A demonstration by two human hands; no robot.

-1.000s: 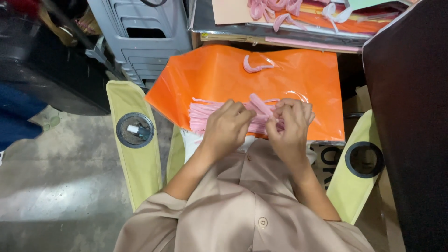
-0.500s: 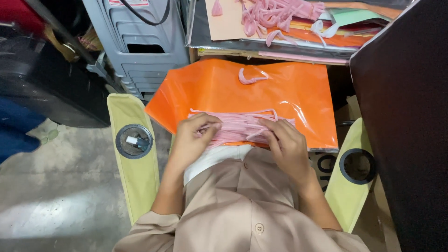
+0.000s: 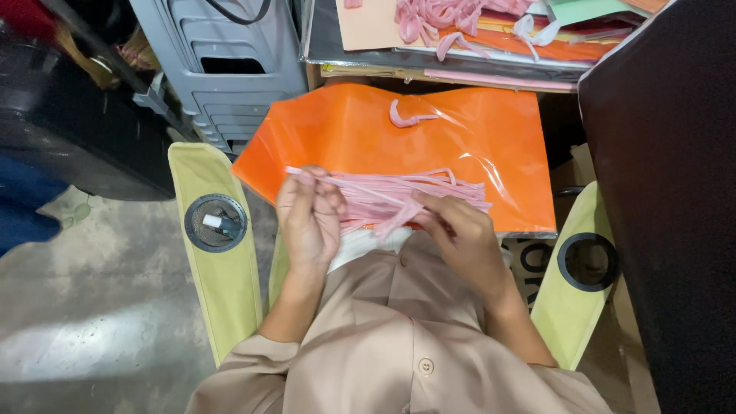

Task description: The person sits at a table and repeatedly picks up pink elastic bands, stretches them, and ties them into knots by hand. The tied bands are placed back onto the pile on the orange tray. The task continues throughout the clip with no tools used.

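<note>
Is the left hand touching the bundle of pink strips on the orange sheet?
Touching. The head view shows the left hand with its fingers closed over the left end of the pink strips, which lie on the orange sheet.

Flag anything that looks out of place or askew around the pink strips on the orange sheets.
One pink loop lies alone at the far end of the orange sheets, apart from the bundle of pink strips that the left hand and right hand hold. Nothing looks spilled or damaged.
</note>
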